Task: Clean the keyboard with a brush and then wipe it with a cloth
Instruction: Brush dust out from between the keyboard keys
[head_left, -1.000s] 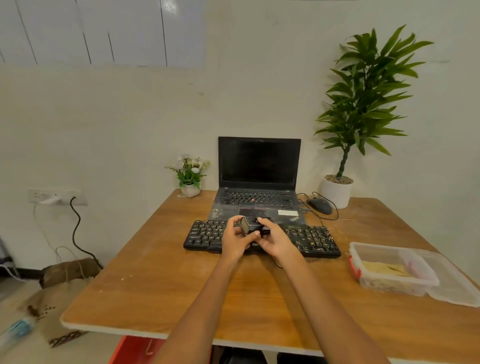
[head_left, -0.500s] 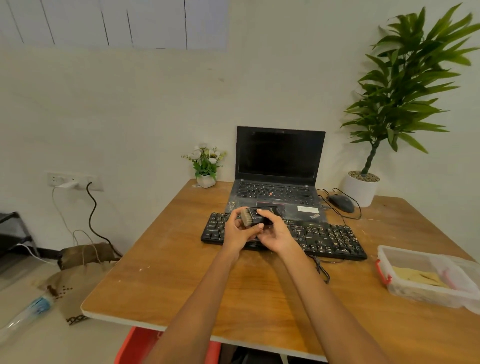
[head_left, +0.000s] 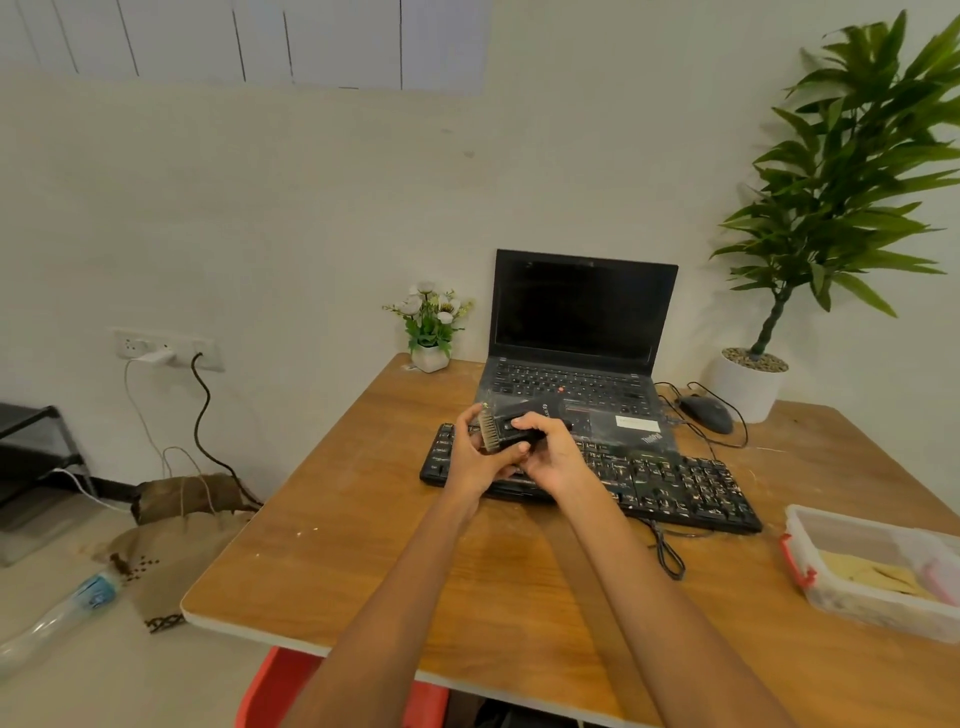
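The left hand (head_left: 475, 457) cups the bristle end of the brush (head_left: 506, 428), fingers curled round it, and the right hand (head_left: 550, 454) grips the dark handle, both held just above the left half of the keyboard (head_left: 670, 483). The risk, as I judge it, is that picking at the bristles here drops loosened grit straight back onto the keys below (they already look dusty and speckled). A hard sweep could also push crumbs toward the laptop (head_left: 576, 353) just behind.

Left of the wooden table (head_left: 363, 545), a wall socket (head_left: 161, 348) feeds two cables down to a brown bag (head_left: 187, 496) on the floor, near a plastic bottle (head_left: 57, 618). On the table stand a small flower pot (head_left: 430, 332), the laptop, a mouse (head_left: 706, 413), and a tall potted plant (head_left: 831, 182). At the far right sits a clear plastic box (head_left: 872, 571) holding something yellowish, possibly the cloth; I cannot tell.
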